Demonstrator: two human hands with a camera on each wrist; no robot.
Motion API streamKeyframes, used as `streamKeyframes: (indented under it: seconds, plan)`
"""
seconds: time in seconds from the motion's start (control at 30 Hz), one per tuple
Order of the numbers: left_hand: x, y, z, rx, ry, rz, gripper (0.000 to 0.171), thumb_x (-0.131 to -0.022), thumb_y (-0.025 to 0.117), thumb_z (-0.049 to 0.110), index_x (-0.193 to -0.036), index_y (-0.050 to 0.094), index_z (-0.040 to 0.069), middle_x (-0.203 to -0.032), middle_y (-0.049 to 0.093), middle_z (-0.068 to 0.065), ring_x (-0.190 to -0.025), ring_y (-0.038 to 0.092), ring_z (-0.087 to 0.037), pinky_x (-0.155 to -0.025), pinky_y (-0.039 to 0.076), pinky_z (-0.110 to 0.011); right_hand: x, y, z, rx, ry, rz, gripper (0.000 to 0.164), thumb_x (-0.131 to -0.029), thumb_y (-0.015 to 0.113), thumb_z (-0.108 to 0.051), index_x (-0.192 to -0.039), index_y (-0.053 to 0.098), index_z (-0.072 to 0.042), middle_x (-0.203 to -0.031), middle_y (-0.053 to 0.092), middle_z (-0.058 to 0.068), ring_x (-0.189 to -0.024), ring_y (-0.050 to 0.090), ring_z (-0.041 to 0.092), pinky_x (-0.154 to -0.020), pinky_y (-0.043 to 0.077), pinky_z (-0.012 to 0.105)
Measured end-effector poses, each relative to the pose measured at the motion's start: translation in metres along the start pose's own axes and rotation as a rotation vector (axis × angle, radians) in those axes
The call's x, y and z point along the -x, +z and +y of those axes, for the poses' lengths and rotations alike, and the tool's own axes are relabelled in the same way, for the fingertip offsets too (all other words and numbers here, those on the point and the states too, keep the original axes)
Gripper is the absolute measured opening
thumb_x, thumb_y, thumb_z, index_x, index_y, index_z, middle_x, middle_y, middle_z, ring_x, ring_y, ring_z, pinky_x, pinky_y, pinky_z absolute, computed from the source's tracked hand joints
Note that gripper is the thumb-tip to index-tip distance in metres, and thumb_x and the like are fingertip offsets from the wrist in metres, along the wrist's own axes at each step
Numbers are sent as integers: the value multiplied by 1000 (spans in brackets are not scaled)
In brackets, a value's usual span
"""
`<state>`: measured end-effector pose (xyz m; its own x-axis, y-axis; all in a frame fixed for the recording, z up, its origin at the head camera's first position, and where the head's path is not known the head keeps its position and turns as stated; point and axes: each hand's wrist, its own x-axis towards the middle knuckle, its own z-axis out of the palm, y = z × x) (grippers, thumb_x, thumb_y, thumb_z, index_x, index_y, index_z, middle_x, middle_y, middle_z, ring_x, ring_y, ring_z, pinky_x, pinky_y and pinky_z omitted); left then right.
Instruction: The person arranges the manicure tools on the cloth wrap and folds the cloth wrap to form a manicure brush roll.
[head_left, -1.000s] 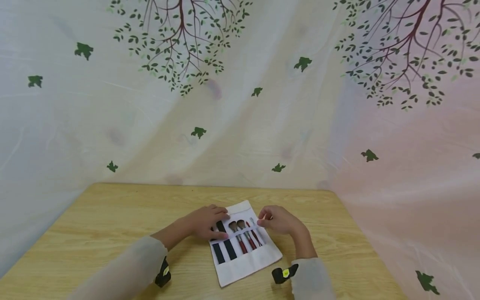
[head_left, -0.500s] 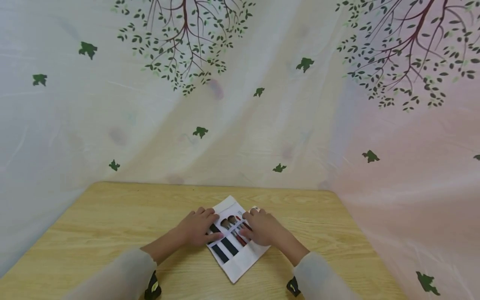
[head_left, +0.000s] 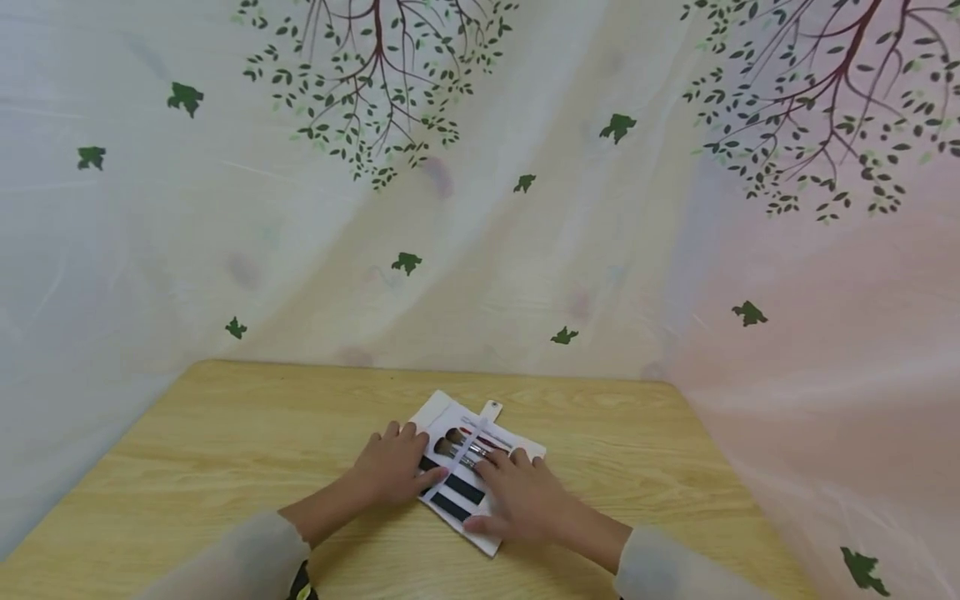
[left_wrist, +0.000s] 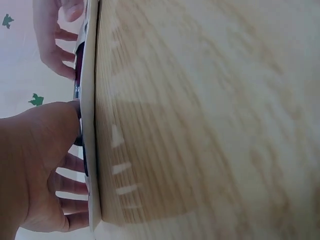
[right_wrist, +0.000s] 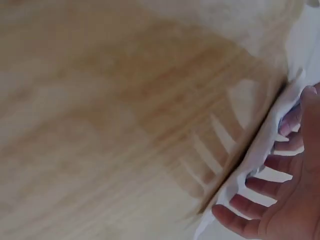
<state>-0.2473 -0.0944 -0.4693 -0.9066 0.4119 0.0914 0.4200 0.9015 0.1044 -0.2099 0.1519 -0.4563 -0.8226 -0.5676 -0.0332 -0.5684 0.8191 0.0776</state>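
A white fabric brush roll [head_left: 433, 407] lies unrolled and slanted on the table in the head view. Makeup brushes [head_left: 452, 442] with dark bristles and a thin red-handled tool [head_left: 466, 432] sit under its cross band. Black flat strips [head_left: 465, 488] fill the pockets nearer me. My left hand [head_left: 390, 465] rests on the roll's left edge, thumb extended over it. Spread out, the fingers of my right hand [head_left: 525, 497] lie on the lower right part and cover the brush handles. Both wrist views show the roll edge-on, with fingers on its top.
The wooden table [head_left: 300, 400] extends around the roll on all sides. Behind it hangs a pale curtain [head_left: 480, 292] printed with trees and green leaves. A small white tab [head_left: 491, 409] with a snap sticks out from the roll's far edge.
The roll has turned anticlockwise on the table, its far end swinging left. My right hand has come down from beside its right edge onto the roll; the left hand has stayed on the left edge.
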Motion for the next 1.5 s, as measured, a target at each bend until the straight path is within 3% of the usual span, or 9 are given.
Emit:
streamKeyframes:
  seconds: [0.2,0.33,0.53,0.67,0.77,0.9,1.03,1.17,1.5]
  plan:
    - [10,-4,6,-39,-12,24,65,-94,57,68,-112,64,6,-108,59,-12,-99,53,-31,-80,48,-52,8,6,1,-13,-50,-20,99,-87,30,-90,-156,38,-19,-157,40,10,-131,45,35,-94,48,58]
    - [17,-2,6,-63,20,44,68,-94,54,71,-109,65,5,-102,59,-11,-94,53,-29,-76,49,-48,8,7,21,-19,-152,-57,95,-92,28,-85,-160,31,-19,-162,33,10,-138,39,36,-102,45,59]
    - [27,-3,8,-40,45,3,73,-94,52,72,-117,65,4,-102,57,-11,-96,52,-29,-80,50,-49,7,2,46,2,-275,-63,90,-95,30,-81,-162,26,-21,-165,30,8,-145,34,34,-113,35,57]
    - [29,-5,1,-38,106,8,73,-95,52,71,-125,63,5,-107,59,-11,-102,54,-30,-87,49,-51,6,2,43,-17,-261,-52,100,-89,35,-87,-163,24,-22,-165,29,10,-144,35,36,-111,37,59]
    - [27,-8,-10,-59,208,-18,73,-98,49,68,-139,57,9,-129,59,-12,-121,54,-33,-101,45,-52,6,4,37,-42,-225,-55,104,-87,35,-89,-164,23,-20,-165,27,13,-145,33,41,-109,37,62]
    - [24,-10,-25,-21,316,-112,75,-101,44,66,-156,42,15,-159,41,-12,-147,35,-35,-118,31,-52,8,9,35,-59,-182,-82,102,-91,29,-86,-165,19,-17,-168,21,14,-149,25,43,-113,33,63]
    - [26,-12,-33,44,364,-171,76,-100,44,67,-157,40,17,-163,37,-11,-151,30,-36,-120,29,-51,11,14,43,-73,-187,-97,101,-93,26,-84,-166,13,-16,-171,11,12,-154,14,41,-119,24,59]
    - [31,-10,-36,43,431,-179,76,-101,40,68,-157,41,16,-162,37,-10,-150,31,-36,-119,31,-51,13,15,51,-66,-232,-87,97,-96,27,-81,-166,11,-16,-172,8,11,-155,10,39,-121,19,56]
    - [42,-7,-28,54,424,-160,74,-104,38,65,-158,39,15,-160,40,-12,-147,35,-37,-116,34,-53,12,10,63,-68,-296,-116,93,-97,29,-78,-166,9,-19,-172,6,8,-156,9,37,-123,18,54]
